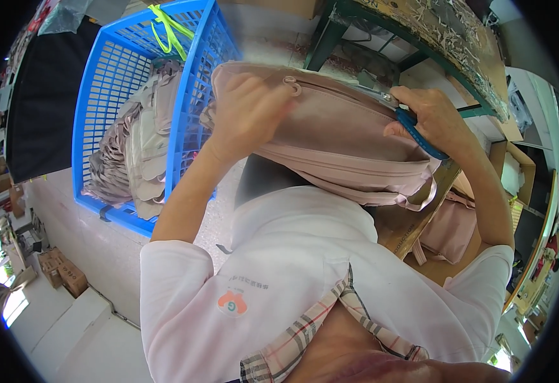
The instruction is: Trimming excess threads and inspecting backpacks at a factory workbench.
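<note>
A dusty pink fabric bag (343,121) lies tilted across my lap, its zip along the far upper edge. At the zip's left end hangs a round pull (292,84). My left hand (249,115) is over the bag's left part, close to that pull; motion smears its curled fingers, so I cannot tell what they hold. My right hand (434,120) is closed on blue-handled scissors (420,135) at the bag's right end, by the other end of the zip. The blades are mostly hidden. A pink strap loop (428,195) hangs from the bag's near edge.
A blue plastic crate (187,115) on the left holds a heap of grey-beige fabric pieces (142,140); a neon yellow strip (168,32) hangs over its rim. A worn green-framed table (433,45) stands at far right. Another pink bag (449,230) lies in a carton at right.
</note>
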### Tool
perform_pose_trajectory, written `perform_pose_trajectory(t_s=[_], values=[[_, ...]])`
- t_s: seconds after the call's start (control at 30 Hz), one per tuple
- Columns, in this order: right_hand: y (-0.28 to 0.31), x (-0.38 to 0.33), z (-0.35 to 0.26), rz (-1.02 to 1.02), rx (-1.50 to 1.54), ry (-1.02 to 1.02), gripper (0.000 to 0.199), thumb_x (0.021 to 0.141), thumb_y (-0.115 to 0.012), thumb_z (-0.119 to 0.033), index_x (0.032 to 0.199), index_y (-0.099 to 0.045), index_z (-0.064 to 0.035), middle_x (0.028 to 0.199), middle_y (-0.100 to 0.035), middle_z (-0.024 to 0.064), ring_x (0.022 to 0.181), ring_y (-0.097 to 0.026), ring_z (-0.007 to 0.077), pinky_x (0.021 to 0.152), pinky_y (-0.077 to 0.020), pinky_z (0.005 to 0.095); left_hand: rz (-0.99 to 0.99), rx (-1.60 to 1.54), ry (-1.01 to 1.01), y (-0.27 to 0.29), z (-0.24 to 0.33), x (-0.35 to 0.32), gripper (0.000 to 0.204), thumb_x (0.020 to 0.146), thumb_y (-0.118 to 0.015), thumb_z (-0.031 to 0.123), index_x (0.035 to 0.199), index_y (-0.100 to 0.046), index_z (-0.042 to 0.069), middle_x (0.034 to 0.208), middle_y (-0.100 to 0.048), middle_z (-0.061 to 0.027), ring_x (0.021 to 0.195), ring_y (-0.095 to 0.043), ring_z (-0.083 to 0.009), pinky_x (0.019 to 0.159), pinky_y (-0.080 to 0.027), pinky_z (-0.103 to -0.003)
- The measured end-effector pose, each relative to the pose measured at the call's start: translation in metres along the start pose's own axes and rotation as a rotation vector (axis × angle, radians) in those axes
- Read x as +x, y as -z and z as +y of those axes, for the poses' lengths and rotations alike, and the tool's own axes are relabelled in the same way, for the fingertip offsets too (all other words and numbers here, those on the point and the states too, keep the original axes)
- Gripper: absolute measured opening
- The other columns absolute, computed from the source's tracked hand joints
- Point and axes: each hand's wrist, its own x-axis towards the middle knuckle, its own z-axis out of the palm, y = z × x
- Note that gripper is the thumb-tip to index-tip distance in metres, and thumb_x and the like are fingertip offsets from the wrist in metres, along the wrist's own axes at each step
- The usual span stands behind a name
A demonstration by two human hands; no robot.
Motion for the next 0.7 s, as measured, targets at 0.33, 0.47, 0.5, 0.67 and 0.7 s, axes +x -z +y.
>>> perform_pose_trajectory(t_s=[0.33,0.47,0.5,0.67,0.7], values=[[0.001,-0.001,-0.003,-0.021,-0.029,0.007,0.051,0.065,-0.064,-0.048,0.088,-0.051,-0.0041,0.062,-0.055,0.0147,0.060,-0.053,0.0345,0.055,-0.0421,0.0391,0.059,-1.268,1.153,0.015,-0.041,-0.030,0.026,0.069,-0.065,0.006,0.094,-0.060,0.002,0.088,-0.062,-0.0061,0.081,-0.057,-0.0113,0.072,-0.046,-0.026],[0.005,0.004,-0.010,0.022,-0.084,0.062,0.057,0.063,-0.064,-0.050,0.094,-0.051,-0.0038,0.068,-0.055,0.0147,0.065,-0.054,0.0328,0.058,-0.0428,0.0385,0.110,-1.313,1.095,0.014,-0.037,-0.029,0.022,0.070,-0.063,0.002,0.092,-0.061,0.002,0.086,-0.062,-0.0038,0.076,-0.057,-0.0088,0.069,-0.046,-0.023],[0.006,0.006,-0.012,0.022,-0.117,0.072,0.059,0.062,-0.064,-0.051,0.096,-0.051,-0.0036,0.070,-0.054,0.0151,0.066,-0.054,0.0325,0.058,-0.0430,0.0382,0.111,-1.314,1.094,0.012,-0.037,-0.028,0.022,0.070,-0.063,0.002,0.092,-0.061,0.002,0.086,-0.062,-0.0038,0.076,-0.057,-0.0088,0.069,-0.046,-0.023],[0.002,0.014,-0.012,0.026,-0.116,0.106,0.058,0.064,-0.063,-0.050,0.096,-0.050,-0.0032,0.071,-0.054,0.0157,0.068,-0.054,0.0323,0.059,-0.0435,0.0370,0.062,-1.343,1.053,0.010,-0.044,-0.033,0.035,0.068,-0.071,0.010,0.099,-0.057,0.000,0.093,-0.061,-0.0060,0.084,-0.056,-0.0128,0.078,-0.044,-0.026],[0.000,0.013,-0.011,0.013,-0.079,0.084,0.057,0.065,-0.063,-0.050,0.095,-0.050,-0.0031,0.071,-0.055,0.0153,0.067,-0.055,0.0321,0.058,-0.0436,0.0365,0.063,-1.344,1.053,0.010,-0.045,-0.032,0.035,0.068,-0.071,0.010,0.099,-0.057,0.000,0.093,-0.061,-0.0060,0.084,-0.056,-0.0128,0.078,-0.044,-0.026]])
